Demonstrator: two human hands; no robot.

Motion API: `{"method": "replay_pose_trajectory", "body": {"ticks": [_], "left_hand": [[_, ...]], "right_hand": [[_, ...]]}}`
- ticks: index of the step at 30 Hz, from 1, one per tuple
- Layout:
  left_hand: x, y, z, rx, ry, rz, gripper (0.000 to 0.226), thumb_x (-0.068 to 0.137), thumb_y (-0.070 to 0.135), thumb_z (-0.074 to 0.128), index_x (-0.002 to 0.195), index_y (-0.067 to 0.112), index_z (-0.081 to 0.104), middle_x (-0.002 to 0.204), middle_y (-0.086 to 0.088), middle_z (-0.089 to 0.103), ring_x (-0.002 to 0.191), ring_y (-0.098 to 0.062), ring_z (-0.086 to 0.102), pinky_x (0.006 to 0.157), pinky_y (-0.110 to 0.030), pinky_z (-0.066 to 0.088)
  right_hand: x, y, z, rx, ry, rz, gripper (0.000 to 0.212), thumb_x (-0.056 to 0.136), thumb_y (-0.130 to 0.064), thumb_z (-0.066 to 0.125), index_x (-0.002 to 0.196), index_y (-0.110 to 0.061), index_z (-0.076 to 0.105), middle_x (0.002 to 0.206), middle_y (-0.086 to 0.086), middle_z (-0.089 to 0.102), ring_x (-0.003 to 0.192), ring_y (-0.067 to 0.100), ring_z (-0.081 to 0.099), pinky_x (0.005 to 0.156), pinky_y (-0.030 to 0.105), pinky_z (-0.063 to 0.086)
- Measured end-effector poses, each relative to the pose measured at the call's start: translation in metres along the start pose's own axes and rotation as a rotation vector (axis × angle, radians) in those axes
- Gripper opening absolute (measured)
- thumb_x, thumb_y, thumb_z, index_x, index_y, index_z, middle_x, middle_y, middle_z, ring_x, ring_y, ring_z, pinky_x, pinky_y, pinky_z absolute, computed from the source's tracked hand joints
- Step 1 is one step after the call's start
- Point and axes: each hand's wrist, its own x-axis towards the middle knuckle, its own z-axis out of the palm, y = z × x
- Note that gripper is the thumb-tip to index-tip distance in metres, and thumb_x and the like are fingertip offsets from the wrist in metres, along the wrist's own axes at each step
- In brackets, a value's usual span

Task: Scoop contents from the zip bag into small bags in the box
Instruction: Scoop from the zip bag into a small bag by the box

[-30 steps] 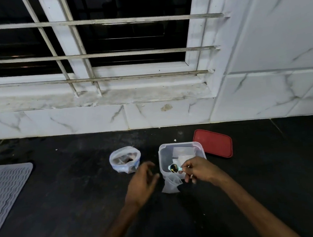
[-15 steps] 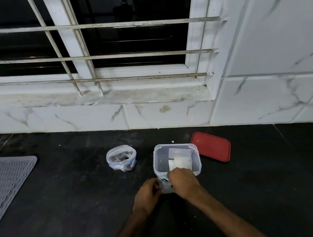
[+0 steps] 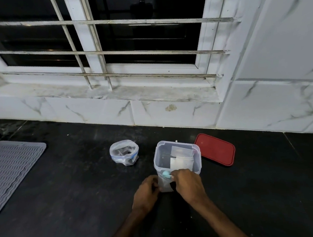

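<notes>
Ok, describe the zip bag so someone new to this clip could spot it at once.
Start at the dark counter below the barred window. Left of the clear box and apart from it stands the zip bag. It alone is round and crinkled, mouth rolled open, with a blue strip and dark contents.

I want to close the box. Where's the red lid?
In the head view, the red lid lies flat on the dark counter, right of the clear box, near the tiled wall.

Bare forearms (image 3: pixel 225 223), no sleeves visible
</notes>
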Motion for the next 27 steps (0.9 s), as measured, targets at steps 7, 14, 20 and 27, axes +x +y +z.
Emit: {"method": "replay_pose_trajectory", "body": {"ticks": [7, 14, 20, 27], "left_hand": [[-0.011, -0.003, 0.000, -0.055, 0.018, -0.039, 0.033, 0.088, 0.022, 0.063, 0.117, 0.034, 0.054, 0.099, 0.017, 0.064, 0.092, 0.002, 0.062, 0.086, -0.031, 0.055], [-0.014, -0.012, -0.013, -0.149, 0.055, -0.069, 0.030, 0.092, 0.025, 0.061, 0.117, 0.036, 0.049, 0.099, 0.013, 0.065, 0.089, -0.003, 0.065, 0.080, -0.027, 0.056], [0.005, -0.028, -0.050, -0.434, 0.248, -0.252, 0.015, 0.093, 0.030, 0.061, 0.107, 0.026, 0.057, 0.101, 0.002, 0.068, 0.087, -0.011, 0.066, 0.078, -0.035, 0.058], [0.023, -0.044, -0.073, -0.687, 0.308, -0.485, 0.049, 0.089, 0.051, 0.059, 0.105, 0.005, 0.058, 0.074, -0.005, 0.060, 0.056, -0.014, 0.051, 0.040, -0.025, 0.038]], "right_hand": [[-0.007, 0.003, -0.002, 0.144, 0.042, 0.074, 0.020, 0.096, -0.029, 0.055, 0.100, -0.023, 0.074, 0.099, -0.005, 0.074, 0.089, 0.010, 0.068, 0.078, 0.028, 0.054], [-0.027, 0.008, -0.013, 0.276, 0.100, 0.158, 0.015, 0.095, -0.031, 0.059, 0.103, -0.028, 0.071, 0.098, -0.013, 0.072, 0.087, -0.001, 0.063, 0.081, 0.019, 0.053], [-0.018, -0.030, -0.019, 0.409, 0.150, 0.155, 0.011, 0.094, -0.030, 0.062, 0.098, -0.031, 0.072, 0.083, -0.018, 0.070, 0.079, -0.003, 0.063, 0.071, 0.017, 0.052], [0.023, -0.091, -0.004, 0.315, 0.108, 0.093, 0.018, 0.097, -0.032, 0.057, 0.108, -0.030, 0.070, 0.090, -0.012, 0.073, 0.080, 0.001, 0.064, 0.077, 0.022, 0.053]]}}
